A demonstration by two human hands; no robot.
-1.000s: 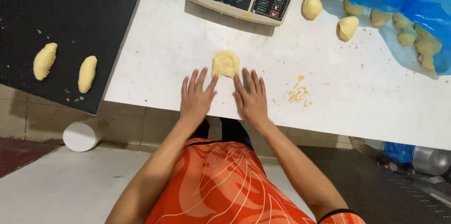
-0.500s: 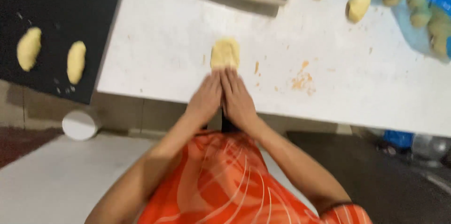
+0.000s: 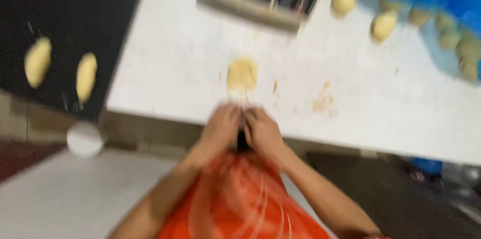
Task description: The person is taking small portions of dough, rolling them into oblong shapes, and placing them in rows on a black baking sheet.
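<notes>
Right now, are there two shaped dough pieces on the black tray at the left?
Yes, two oval dough pieces lie side by side on the black tray.

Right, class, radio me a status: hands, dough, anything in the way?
Left hand, right hand together at near edge of dough piece. Crumbs beside it. Blurred.

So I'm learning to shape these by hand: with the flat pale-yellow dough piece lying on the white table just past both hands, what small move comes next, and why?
Probably curl the near edge of the flat pale-yellow dough piece over to start a roll. Left hand and right hand sit together at that edge, and the two elongated yellow dough rolls on the black tray suggest the shape. The picture is blurred, so this is tentative.
</notes>
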